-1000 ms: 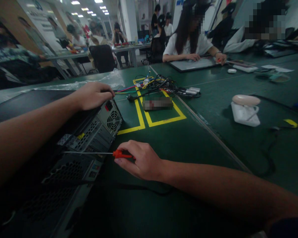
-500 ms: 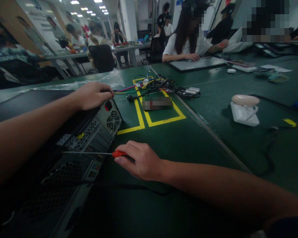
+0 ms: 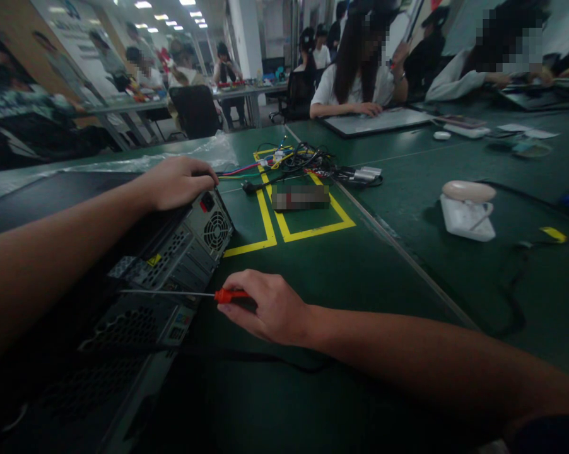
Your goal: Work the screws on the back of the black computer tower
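Note:
A black desktop computer case (image 3: pixel 197 252) lies on the left of the green table, its metal back panel with a fan grille turned toward the right. My left hand (image 3: pixel 178 183) lies on its top far corner, fingers bent over the edge and holding it. In my right hand (image 3: pixel 270 306) is the orange-red handle of a screwdriver (image 3: pixel 225 295), pinched between thumb and fingers. The long thin shaft points left to the rear panel; its tip sits in shadow near the edge, and whether it touches a screw I cannot tell.
Beyond the case is a heap of cables (image 3: pixel 308 157) by yellow tape squares (image 3: pixel 313 236), with a pixelated box (image 3: pixel 299 198) in one. On the right lies a white charger-like object (image 3: pixel 469 217). A co-worker sits across the table with a hand on a closed laptop (image 3: pixel 383 121).
My right hand's fingers have shifted slightly on the screwdriver handle, showing more of it. My left hand and the case stay put. Co-workers across the table have moved their arms.

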Demonstrator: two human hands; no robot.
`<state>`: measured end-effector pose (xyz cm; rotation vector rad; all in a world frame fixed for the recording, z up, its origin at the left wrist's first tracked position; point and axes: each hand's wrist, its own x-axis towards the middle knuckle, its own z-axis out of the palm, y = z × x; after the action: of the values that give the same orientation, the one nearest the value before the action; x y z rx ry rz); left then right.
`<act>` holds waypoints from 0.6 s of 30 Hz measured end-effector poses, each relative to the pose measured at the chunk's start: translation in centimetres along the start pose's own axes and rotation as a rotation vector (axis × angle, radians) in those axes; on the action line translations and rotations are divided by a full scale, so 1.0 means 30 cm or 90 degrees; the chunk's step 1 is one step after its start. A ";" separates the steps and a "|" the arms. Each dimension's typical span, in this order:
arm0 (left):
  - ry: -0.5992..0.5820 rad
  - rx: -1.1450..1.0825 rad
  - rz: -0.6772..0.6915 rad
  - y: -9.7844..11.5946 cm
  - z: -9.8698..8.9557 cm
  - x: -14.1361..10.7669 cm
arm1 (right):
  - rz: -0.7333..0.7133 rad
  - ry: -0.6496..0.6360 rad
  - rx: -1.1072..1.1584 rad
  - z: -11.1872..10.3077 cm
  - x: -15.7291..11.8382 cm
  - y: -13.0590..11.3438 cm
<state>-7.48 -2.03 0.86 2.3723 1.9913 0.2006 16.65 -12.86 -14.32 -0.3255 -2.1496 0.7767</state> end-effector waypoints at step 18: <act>0.000 -0.003 0.015 -0.004 -0.001 -0.001 | -0.022 0.017 -0.010 -0.001 -0.001 -0.001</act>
<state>-7.61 -2.04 0.87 2.3941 1.9605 0.2051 16.70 -12.86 -14.31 -0.3053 -2.1318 0.7318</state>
